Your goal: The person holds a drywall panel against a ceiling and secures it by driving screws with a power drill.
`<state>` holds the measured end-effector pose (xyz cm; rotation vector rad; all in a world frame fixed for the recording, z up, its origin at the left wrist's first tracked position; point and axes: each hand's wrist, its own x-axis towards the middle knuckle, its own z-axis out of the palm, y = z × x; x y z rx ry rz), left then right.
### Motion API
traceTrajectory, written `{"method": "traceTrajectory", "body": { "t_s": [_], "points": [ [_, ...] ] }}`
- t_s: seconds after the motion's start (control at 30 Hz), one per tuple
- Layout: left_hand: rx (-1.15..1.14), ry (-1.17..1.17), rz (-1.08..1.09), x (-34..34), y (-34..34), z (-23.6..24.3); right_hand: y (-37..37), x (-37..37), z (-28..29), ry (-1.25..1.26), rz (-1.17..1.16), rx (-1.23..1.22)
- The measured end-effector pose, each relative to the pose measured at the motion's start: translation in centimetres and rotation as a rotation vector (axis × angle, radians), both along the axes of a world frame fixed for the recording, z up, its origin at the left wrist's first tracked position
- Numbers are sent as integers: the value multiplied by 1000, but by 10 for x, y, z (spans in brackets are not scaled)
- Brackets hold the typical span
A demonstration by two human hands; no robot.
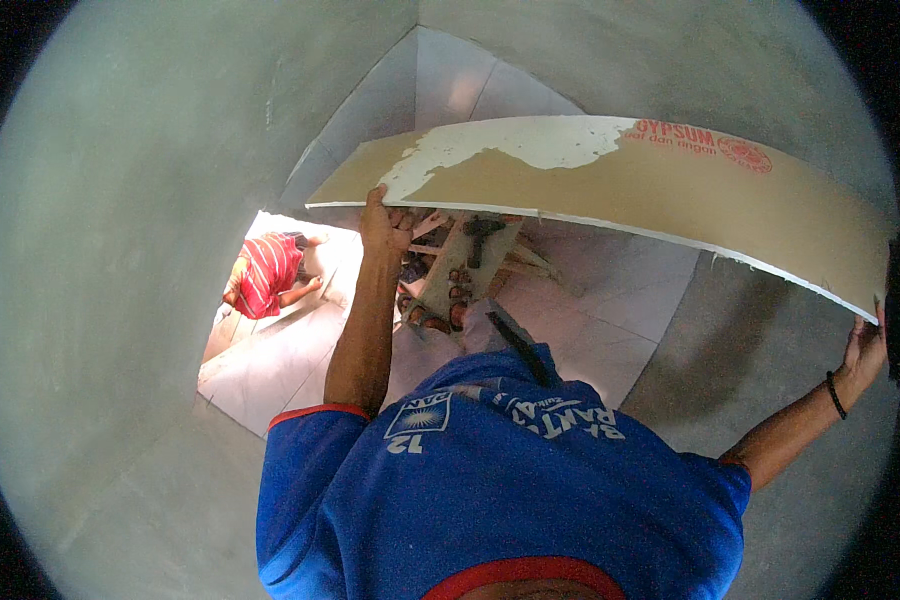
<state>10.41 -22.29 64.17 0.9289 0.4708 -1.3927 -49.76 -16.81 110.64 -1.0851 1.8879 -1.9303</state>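
Note:
A long tan plasterboard panel (720,210) with a torn white patch and red print spans the upper middle and right, its pale cut edge toward me. My left hand (385,220) grips that edge at the left part of the panel. At the far right end, my right hand (863,350) holds the same edge from beneath. Below the panel, a dark drill-like tool (480,232) lies on a narrow plank (500,250), where my sandalled feet (458,298) rest high above the tiled floor.
Plastered grey walls (110,250) surround me. A co-worker in a red striped shirt (268,275) is low down in a bright doorway at left, on light floor tiles (250,360). Wooden supports (530,265) show under the plank, with more tiled floor (610,310) to the right.

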Motion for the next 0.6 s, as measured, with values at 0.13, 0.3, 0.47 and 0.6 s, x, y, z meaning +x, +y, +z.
{"method": "traceTrajectory", "body": {
  "t_s": [0.13,0.3,0.47,0.6],
  "points": [
    [-171,39,-113,8,-2,-46,20,23,-12,-16,7,-91],
    [-263,-7,-207,17,-10,-58,49,63,-33,-51,13,-236],
    [-249,12,-240,19,-20,-34,67,105,-18,-76,18,-338],
    [-222,-44,-283,16,-24,-27,65,142,-13,-45,-24,-430]
  ]
}}
